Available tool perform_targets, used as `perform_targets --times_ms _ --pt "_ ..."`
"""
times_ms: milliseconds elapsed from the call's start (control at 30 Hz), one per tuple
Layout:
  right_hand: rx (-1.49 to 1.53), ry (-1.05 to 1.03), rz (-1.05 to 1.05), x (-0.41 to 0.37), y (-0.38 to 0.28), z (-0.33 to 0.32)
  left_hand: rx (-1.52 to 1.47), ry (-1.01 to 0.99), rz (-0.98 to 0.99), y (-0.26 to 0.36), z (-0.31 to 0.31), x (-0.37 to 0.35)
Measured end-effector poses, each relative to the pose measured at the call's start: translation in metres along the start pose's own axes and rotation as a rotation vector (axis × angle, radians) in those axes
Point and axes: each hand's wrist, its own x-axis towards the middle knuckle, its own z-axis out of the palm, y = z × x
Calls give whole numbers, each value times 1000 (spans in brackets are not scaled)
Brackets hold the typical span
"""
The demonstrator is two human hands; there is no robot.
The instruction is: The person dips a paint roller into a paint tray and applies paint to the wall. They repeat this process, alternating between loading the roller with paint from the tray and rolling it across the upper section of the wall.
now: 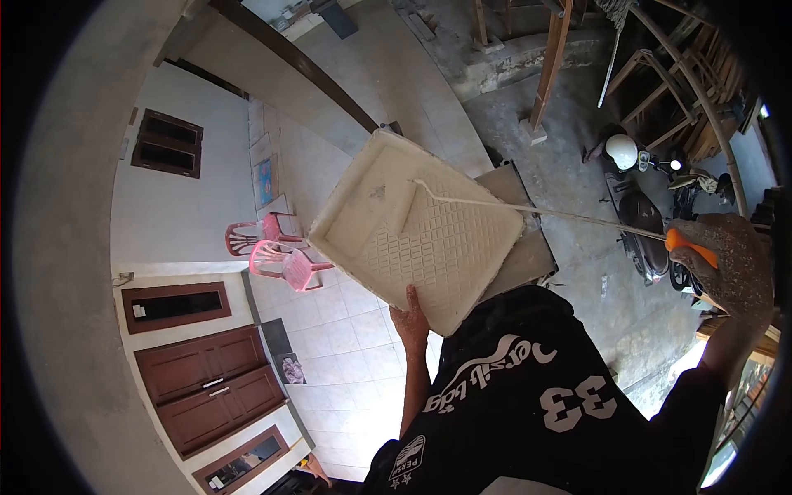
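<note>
A cream-coated paint tray with a ridged grid floor is held in front of my chest. My left hand grips its near edge, the thumb over the rim and the other fingers hidden beneath. At the right, my right hand is wrapped round the orange handle of a paint roller. The roller's long thin rod reaches left across the tray, and its paint-covered head rests in the tray, between the smooth well and the grid.
Pink plastic chairs stand on the tiled floor at left, near brown double doors. A parked motorbike with a white helmet, a wooden post and stacked timber are at right. A flat board lies beyond the tray.
</note>
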Motion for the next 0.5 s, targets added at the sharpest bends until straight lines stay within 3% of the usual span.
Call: perform_targets --times_ms 300,400,500 --pt "165 10 218 -10 2 0 70 6 19 -10 -2 3" --pt "110 51 143 -11 7 0 57 8 32 -2 -1 0" --pt "239 94 71 -7 16 10 64 1 22 0 -1 -1"
